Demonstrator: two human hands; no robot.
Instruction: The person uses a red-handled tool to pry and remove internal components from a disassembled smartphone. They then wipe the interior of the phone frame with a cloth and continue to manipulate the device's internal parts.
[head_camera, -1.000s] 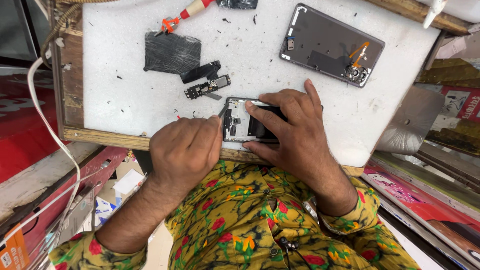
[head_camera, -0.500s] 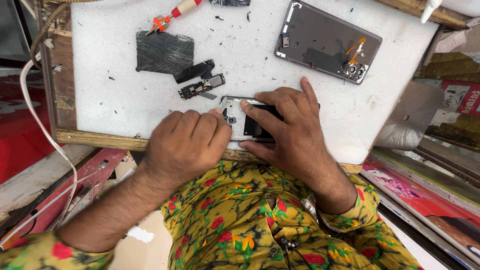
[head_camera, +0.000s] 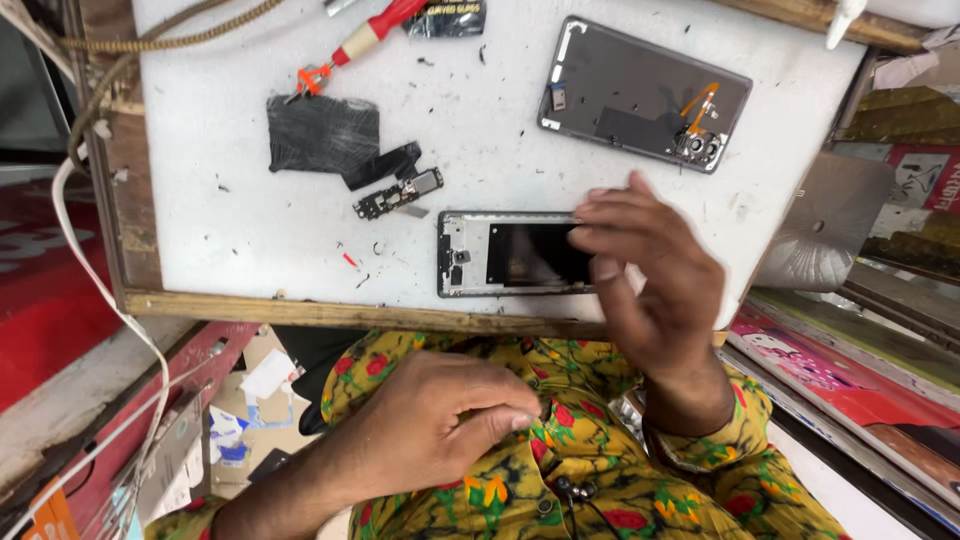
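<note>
**Opened phone on a white work board, one hand over it**

An opened phone frame (head_camera: 510, 254) lies flat near the lower edge of a white work board (head_camera: 230, 230), at centre frame. The right hand (head_camera: 655, 275) hovers over the frame's right end, fingers loosely spread and slightly curled; the fingertips lie at or just above that end, and whether they touch it cannot be told. It grasps nothing.

The left hand (head_camera: 440, 425) sits low in the frame, off the board, against a yellow floral shirt (head_camera: 600, 480). Its fingers are curled in with thumb and forefinger pinched together; if anything is between them, it is too small to see.

Just upper left of the frame lies a small circuit strip (head_camera: 398, 193), beside a black pad (head_camera: 322, 133). A red-handled screwdriver (head_camera: 358, 42) lies at top, and a grey back cover (head_camera: 645, 93) at upper right.
</note>
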